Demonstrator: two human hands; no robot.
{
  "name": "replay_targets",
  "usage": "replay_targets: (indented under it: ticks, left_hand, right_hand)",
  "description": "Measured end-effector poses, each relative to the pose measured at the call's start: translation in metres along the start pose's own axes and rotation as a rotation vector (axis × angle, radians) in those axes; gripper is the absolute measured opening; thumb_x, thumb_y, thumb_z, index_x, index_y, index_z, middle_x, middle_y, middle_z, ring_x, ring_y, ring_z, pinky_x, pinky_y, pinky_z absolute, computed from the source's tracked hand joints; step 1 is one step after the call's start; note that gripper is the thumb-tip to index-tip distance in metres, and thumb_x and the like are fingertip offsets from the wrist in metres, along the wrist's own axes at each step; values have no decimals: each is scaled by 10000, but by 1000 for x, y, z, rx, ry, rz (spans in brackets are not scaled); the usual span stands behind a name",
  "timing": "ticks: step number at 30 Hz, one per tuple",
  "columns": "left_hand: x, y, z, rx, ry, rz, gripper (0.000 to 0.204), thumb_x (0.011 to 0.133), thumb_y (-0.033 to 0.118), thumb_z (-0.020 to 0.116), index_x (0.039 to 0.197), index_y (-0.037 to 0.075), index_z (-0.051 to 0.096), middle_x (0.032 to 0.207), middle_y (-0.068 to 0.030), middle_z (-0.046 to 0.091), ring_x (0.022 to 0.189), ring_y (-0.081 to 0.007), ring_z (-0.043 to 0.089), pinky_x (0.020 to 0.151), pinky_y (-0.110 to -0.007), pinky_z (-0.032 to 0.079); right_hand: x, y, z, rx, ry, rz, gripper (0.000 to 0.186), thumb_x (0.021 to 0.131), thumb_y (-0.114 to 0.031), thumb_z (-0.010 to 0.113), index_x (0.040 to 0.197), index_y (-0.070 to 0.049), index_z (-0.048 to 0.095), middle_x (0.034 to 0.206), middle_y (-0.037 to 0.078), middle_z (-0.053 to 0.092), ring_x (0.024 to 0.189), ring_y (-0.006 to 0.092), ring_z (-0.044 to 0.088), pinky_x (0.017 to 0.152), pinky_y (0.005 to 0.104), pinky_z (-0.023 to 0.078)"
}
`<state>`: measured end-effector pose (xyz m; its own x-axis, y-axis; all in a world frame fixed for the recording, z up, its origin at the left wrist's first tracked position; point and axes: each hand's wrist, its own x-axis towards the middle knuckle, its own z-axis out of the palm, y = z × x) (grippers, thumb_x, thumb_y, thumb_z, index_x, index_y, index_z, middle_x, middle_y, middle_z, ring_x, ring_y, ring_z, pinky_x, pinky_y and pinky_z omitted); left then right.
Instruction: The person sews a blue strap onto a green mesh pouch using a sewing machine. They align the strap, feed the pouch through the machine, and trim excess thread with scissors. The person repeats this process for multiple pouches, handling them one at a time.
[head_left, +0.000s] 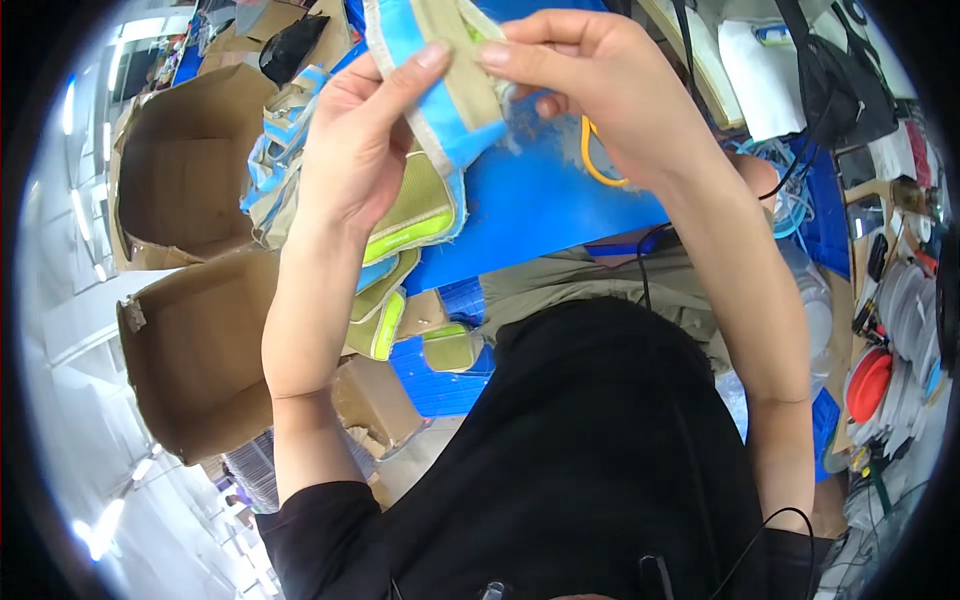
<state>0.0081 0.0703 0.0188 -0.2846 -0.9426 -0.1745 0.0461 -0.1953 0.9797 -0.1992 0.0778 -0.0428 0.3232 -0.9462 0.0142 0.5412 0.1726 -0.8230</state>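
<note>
Head view: the left hand (350,150) pinches a beige-and-blue fabric piece (460,75), thumb on top; the right hand (605,85) pinches its right edge between thumb and curled fingers; the piece is raised over the blue worktop (560,205), the two-sided grip probably keeping it flat and steady close to the eyes; green-and-beige pieces (412,200) overlap at the worktop's left edge, partly behind the left forearm, perhaps to stay within reach; a blue-and-beige fabric heap (268,175) lies beyond that forearm, beside the upper carton (165,175); the lower carton (195,345) opens just below; a yellow loop (588,160), perhaps a tool's handle, shows near the right hand, seemingly handy there.
</note>
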Motion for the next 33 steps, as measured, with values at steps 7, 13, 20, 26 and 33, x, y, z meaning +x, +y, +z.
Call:
replay_targets:
  ticks: [7,13,20,26,33]
  left_hand:
    - [9,9,-11,115,-25,57,290,1023,188,657,1261,22,668,1144,-95,750,1031,-165,729,925,-334,585]
    - [4,13,-2,-49,10,0,239,985,162,704,1172,14,700,1082,-80,758,954,-143,734,865,-310,597]
    - [7,14,9,-202,50,-203,253,960,198,731,1123,6,707,1043,-87,761,907,-159,745,831,-324,616]
    - [13,6,21,-261,120,-297,265,937,212,768,1109,22,700,1015,-80,752,865,-149,734,770,-315,610]
    - [19,3,20,-281,106,-315,249,927,167,784,1108,27,689,987,-71,747,826,-148,733,725,-327,612]
  right_hand:
    - [4,-3,-1,88,-29,38,155,962,-148,743,1006,1,742,812,-2,714,624,24,550,560,176,388]
    - [5,-1,-7,-176,39,-32,249,922,-250,789,1063,-47,766,923,-31,723,792,6,592,653,191,428]
    - [3,2,3,-138,89,-135,248,928,-132,768,1099,45,740,949,81,763,839,94,690,746,240,542]
    - [2,14,6,-113,137,-164,162,912,8,714,1067,52,719,898,61,744,766,65,674,680,220,536]
    - [-4,9,11,-130,174,-139,147,898,44,690,1043,49,715,867,18,713,760,35,632,672,203,506]
